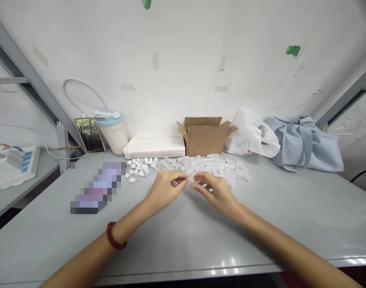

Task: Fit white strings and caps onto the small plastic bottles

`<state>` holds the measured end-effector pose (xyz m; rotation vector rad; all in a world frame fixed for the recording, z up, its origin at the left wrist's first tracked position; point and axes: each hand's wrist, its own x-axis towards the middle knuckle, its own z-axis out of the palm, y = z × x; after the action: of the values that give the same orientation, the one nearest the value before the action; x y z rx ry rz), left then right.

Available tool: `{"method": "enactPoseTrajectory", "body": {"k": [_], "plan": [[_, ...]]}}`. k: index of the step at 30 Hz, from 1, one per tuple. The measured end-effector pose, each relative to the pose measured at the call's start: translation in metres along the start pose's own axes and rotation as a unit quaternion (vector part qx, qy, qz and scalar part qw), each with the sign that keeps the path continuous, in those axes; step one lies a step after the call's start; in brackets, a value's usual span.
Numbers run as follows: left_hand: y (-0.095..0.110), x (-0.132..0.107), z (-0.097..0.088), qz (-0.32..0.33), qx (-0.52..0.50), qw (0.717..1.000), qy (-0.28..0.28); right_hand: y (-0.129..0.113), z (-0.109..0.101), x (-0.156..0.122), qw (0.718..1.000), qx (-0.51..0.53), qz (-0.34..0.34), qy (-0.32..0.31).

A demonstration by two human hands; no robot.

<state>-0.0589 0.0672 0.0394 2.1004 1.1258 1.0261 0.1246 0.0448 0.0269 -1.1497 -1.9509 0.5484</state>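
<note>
My left hand and my right hand meet above the middle of the table. Between their fingertips is a small translucent plastic piece, partly hidden, its exact kind too small to make out. The left thumb and forefinger pinch its left side, and the right fingertips close on the other side. Just beyond the hands lies a pile of translucent plastic tubes. To the left of it are a heap of pale loops of string or rubber and several small white pointed caps.
Along the wall stand a phone on a cable, a blue-lidded cup, a white stack, an open cardboard box, a white plastic bag and a blue cloth bag. A pixelated flat object lies left.
</note>
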Motion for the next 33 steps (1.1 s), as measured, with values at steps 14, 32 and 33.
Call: {"method": "enactPoseTrajectory", "body": {"k": [14,32,33], "plan": [[0.006,-0.003,-0.002,0.038,-0.013,0.999,-0.006,0.005,0.002,0.001,0.997,-0.039,-0.058,0.034],[0.006,0.005,-0.001,-0.162,-0.248,0.954,-0.04,-0.001,0.011,-0.007,0.998,0.04,-0.025,0.029],[0.006,0.005,-0.002,-0.169,-0.25,0.952,-0.044,-0.001,0.012,-0.007,0.998,0.048,-0.019,0.024]]}}
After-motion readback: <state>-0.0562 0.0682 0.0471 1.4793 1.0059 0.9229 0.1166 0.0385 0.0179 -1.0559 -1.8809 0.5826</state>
